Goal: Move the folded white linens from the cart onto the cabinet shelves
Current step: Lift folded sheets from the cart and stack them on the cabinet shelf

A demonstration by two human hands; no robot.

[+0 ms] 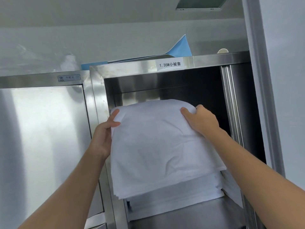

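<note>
Both hands grip a stack of folded white linens [158, 146] at the mouth of the open steel cabinet [97, 90]. The left hand [103, 136] clasps the stack's upper left corner, thumb on the near face; the right hand [200, 119] curls over its top right edge. The stack tilts — top leaning into the compartment, lower edge hanging nearer, in front of the shelf [189, 210]. More white linen lies under it on that shelf. Dark open room remains above the stack and to its right, up to the compartment's right post. A paper label [170, 64] sits on the top rail — a blue sheet [179, 48] lies on the cabinet roof. A closed steel door [42, 138] stands left.
</note>
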